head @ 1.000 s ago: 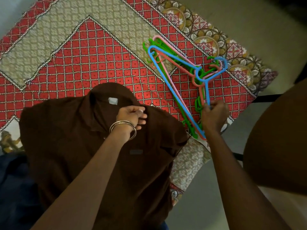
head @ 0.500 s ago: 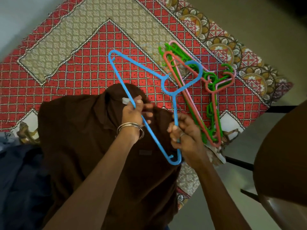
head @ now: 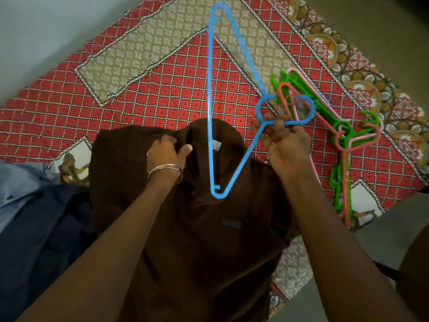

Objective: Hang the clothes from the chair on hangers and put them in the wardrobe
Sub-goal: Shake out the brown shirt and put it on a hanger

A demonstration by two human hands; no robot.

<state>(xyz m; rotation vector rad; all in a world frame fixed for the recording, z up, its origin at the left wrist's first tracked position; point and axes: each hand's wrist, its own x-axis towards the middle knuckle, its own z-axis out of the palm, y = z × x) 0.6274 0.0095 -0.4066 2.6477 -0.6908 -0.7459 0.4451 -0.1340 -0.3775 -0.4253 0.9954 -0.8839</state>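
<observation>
The fingers (head: pixel 274 133) of the right hand (head: pixel 287 149) curl around the neck of a bright blue plastic clothes hanger (head: pixel 209 89), pinching it just below its hook, which loops toward three o'clock. The hanger is held tilted, one end pointing to twelve o'clock over the bed, the other end low over the chest of a dark brown short-sleeved shirt (head: pixel 197 228). The left hand (head: pixel 166 154), with thin silver bangles (head: pixel 165 171) at the wrist, grips the shirt's fabric at the collar, at nine o'clock from the hanger's long bar, thumb spread toward the white neck label (head: pixel 216 144). The shirt lies spread face up on a red, beige and white patterned bedspread (head: pixel 139 94). At three o'clock from the right hand, a pile of green and pink plastic hangers (head: pixel 343 135) rests on the bedspread. At eight o'clock from the shirt lie dark navy and light blue garments (head: pixel 34 205), touching its edge.
</observation>
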